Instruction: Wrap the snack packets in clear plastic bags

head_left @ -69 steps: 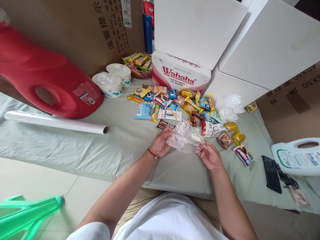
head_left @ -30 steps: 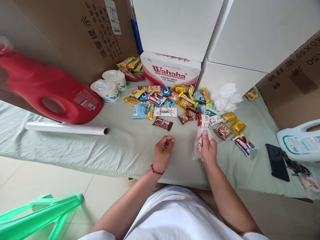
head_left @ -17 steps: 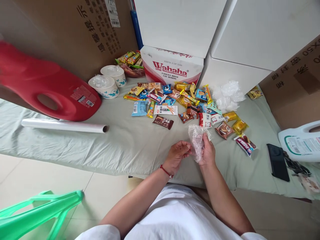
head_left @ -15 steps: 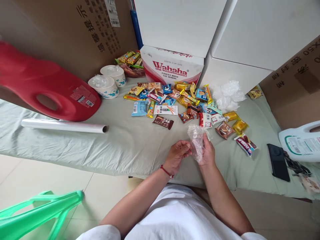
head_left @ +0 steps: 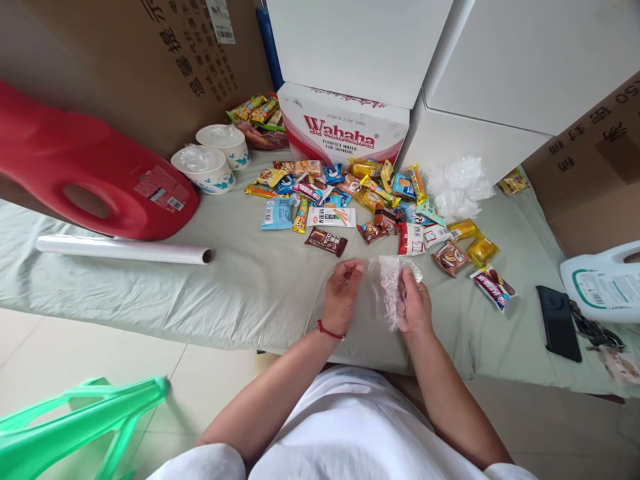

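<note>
My right hand (head_left: 416,305) is closed around a crumpled clear plastic bag (head_left: 389,287) above the front of the cloth-covered surface. To its left, my left hand (head_left: 342,293), with a red cord bracelet at the wrist, has its fingertips pinched together. A thin, see-through part of the bag seems to stretch toward those fingertips, though its edge is hard to make out. Just beyond the hands lies a brown snack packet (head_left: 326,241). Behind it spreads a heap of small wrapped snacks (head_left: 333,217).
Paper bowls (head_left: 213,181) with plastic inside stand left of a Wahaha carton (head_left: 345,130). A red jug (head_left: 100,173) and a film roll (head_left: 125,250) lie at the left. White plastic bags (head_left: 457,190), a phone (head_left: 559,323) and a white bottle (head_left: 605,283) are on the right.
My left hand has moved left and slightly up, away from my right hand. The plastic between them is more spread out and flatter. My right hand still holds it.
</note>
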Action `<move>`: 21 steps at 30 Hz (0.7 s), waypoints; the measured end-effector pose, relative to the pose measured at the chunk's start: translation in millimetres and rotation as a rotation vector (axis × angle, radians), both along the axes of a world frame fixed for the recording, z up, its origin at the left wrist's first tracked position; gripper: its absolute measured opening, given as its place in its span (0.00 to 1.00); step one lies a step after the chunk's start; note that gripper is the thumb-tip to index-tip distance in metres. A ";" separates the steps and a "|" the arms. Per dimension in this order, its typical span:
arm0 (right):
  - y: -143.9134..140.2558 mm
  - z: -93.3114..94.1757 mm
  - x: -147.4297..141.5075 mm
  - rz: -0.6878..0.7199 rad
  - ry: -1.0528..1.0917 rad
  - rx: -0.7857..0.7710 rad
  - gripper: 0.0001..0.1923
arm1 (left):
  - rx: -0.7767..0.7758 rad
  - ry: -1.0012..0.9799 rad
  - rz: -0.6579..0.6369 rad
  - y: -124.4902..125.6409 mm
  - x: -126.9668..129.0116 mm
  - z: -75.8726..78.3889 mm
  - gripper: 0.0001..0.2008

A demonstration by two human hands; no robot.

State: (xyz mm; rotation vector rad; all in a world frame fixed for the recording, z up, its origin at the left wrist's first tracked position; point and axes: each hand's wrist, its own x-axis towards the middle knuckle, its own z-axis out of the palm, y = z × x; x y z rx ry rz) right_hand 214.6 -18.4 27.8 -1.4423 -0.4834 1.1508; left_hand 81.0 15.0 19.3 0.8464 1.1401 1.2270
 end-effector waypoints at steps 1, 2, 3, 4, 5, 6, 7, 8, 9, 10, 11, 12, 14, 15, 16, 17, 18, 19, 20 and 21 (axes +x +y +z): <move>-1.4 1.7 -2.1 0.008 0.021 0.006 0.29 | 0.041 0.066 0.005 4.8 0.9 0.7 0.13; -2.6 3.0 -4.3 0.006 0.052 0.009 0.29 | 0.067 0.107 0.002 9.5 2.5 0.8 0.13; -3.7 3.8 -6.1 0.004 0.078 0.012 0.29 | 0.077 0.115 -0.005 13.5 4.5 0.2 0.12; -4.6 4.2 -7.3 0.007 0.081 0.020 0.29 | 0.073 0.097 -0.008 16.7 6.4 -1.1 0.11; -5.1 4.3 -7.5 0.006 0.080 0.029 0.29 | 0.063 0.066 -0.005 18.9 7.7 -2.9 0.11; -5.4 4.2 -6.5 0.001 0.078 0.037 0.29 | 0.051 0.030 0.009 20.1 7.8 -5.0 0.12; -5.4 3.9 -4.2 -0.011 0.075 0.044 0.30 | 0.037 -0.008 0.024 20.4 6.7 -7.2 0.12; -5.3 3.7 -0.6 -0.025 0.073 0.047 0.30 | 0.021 -0.049 0.036 20.1 4.1 -9.0 0.13; -5.0 3.5 3.9 -0.041 0.070 0.047 0.30 | 0.004 -0.095 0.041 19.6 0.2 -10.3 0.15; -4.7 3.4 9.3 -0.061 0.066 0.048 0.30 | -0.015 -0.150 0.047 19.1 -4.8 -10.9 0.16; -4.6 3.5 15.1 -0.080 0.060 0.048 0.30 | -0.033 -0.208 0.054 19.0 -10.6 -10.8 0.17; -4.7 3.9 20.9 -0.096 0.052 0.048 0.30 | -0.043 -0.260 0.058 19.4 -16.8 -10.0 0.19; -6.0 5.1 31.5 -0.125 0.033 0.053 0.30 | -0.041 -0.323 0.054 21.6 -29.2 -7.3 0.21; -7.3 6.0 36.1 -0.129 0.020 0.058 0.29 | -0.031 -0.332 0.047 23.2 -35.2 -5.8 0.22; -9.1 6.7 40.3 -0.123 0.005 0.060 0.29 | -0.014 -0.323 0.039 25.2 -41.0 -4.6 0.23; -11.1 7.2 44.3 -0.107 -0.017 0.061 0.29 | 0.010 -0.295 0.030 27.3 -46.7 -3.8 0.22; -13.2 7.3 48.6 -0.077 -0.051 0.063 0.28 | 0.040 -0.247 0.018 29.7 -52.3 -3.6 0.21; -14.9 6.9 53.5 -0.035 -0.095 0.062 0.28 | 0.072 -0.180 -0.005 32.3 -57.8 -3.9 0.20; -15.9 6.0 59.5 0.014 -0.148 0.054 0.27 | 0.103 -0.101 -0.042 35.2 -63.3 -4.9 0.19; -15.7 4.8 66.6 0.067 -0.209 0.039 0.26 | 0.130 -0.018 -0.088 38.2 -68.6 -6.4 0.18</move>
